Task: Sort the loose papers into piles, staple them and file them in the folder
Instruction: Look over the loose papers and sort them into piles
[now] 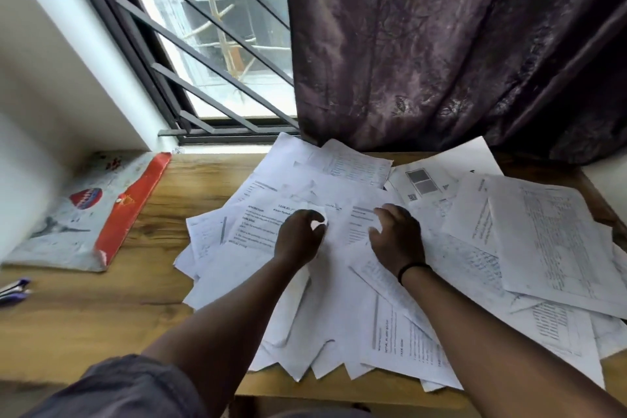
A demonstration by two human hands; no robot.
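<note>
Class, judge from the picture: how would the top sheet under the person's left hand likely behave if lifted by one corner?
The sheet would probably droop, being thin loose paper. It looks light, so the left hand should lift it easily. It may slide or drag neighbours, since the paper heap overlaps loosely.

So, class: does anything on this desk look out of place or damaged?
Yes. The loose papers lie fanned and overlapping at mixed angles, some past the table's near edge. The folder at the left looks worn, its near corner frayed.
</note>
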